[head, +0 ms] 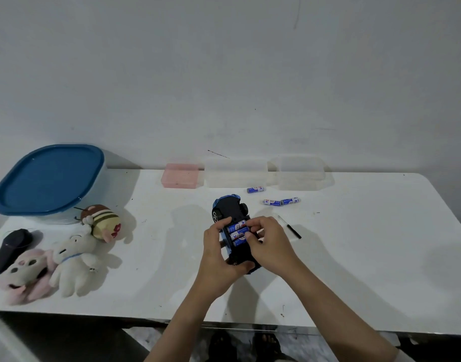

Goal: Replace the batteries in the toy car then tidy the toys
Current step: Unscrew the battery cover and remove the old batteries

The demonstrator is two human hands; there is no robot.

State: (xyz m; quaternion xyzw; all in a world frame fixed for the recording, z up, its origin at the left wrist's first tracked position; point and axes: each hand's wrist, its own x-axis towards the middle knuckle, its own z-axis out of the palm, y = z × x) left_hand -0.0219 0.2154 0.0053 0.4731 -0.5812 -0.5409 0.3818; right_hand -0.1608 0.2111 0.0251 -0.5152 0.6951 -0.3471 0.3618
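The toy car (pixel 230 226) lies upside down near the middle of the white bench (pixel 354 257), its battery bay open and facing up; three blue batteries (pixel 237 233) sit side by side in the bay. The left hand (pixel 219 259) wraps the car's body from the near side, its grip pressed onto the chassis to steady it; the right hand (pixel 268 246) reaches in from the right, its fingertips (pixel 250 235) pinching or pressing the end of one cell, though exactly which one cannot be told.

Three loose batteries (pixel 272 202) lie apart on the bench beyond the car, near the clear boxes (pixel 297 173) and the pink box (pixel 181 176); a small screwdriver (pixel 289 227) rests just right of the hands. The bay cover is not visible.

Judgement: the step in hand is seating the cells; to do it well, press each one spring-end first until it lies flat and level with its neighbours, check polarity against the bay markings, and keep the left hand firm so the car does not roll; keep old and new cells well apart to avoid mixing. The soft toys (pixel 75 252) and the blue-lidded tub (pixel 49 178) at the left await tidying.
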